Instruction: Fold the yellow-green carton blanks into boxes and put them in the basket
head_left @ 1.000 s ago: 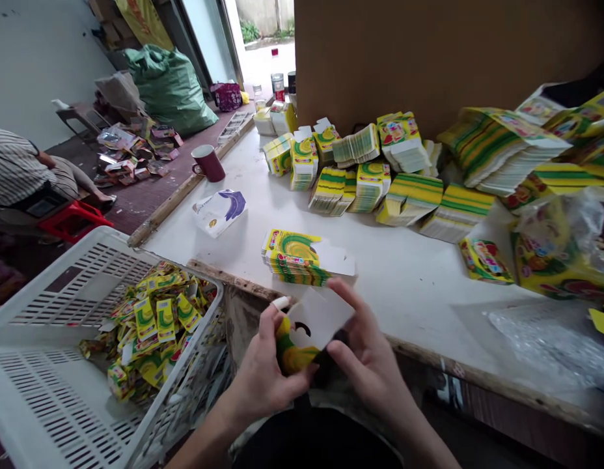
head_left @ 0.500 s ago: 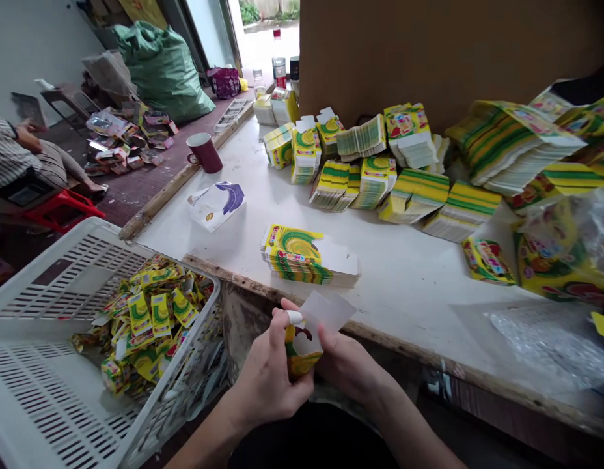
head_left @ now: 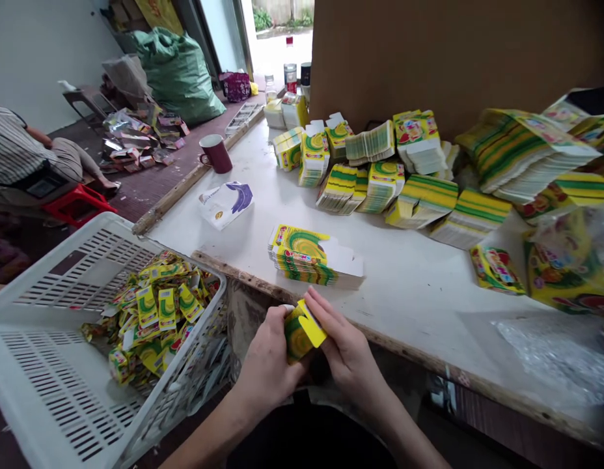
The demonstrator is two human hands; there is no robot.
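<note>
Between my hands, in front of the table's edge, is a small yellow and green carton (head_left: 299, 337) with a bright yellow flap folded over its top. My left hand (head_left: 269, 355) is closed around the carton's left side, with something white on one fingertip. Over the carton's right side, my right hand (head_left: 342, 342) presses with fingers together against the flap. A stack of flat yellow cartons (head_left: 304, 254) lies on the table (head_left: 404, 280) just beyond my hands.
A white plastic basket (head_left: 62, 391) with many folded cartons stands at my left. Rows of bundled flat cartons (head_left: 375, 185) line the table's back. A maroon mug (head_left: 217, 155) and a white-and-purple packet (head_left: 226, 203) sit at the left. Another person (head_left: 23, 146) sits beyond.
The carton's open white flaps have been folded down, and a yellow flap now covers its top. My right hand has moved up over it. The view has shifted slightly left.
</note>
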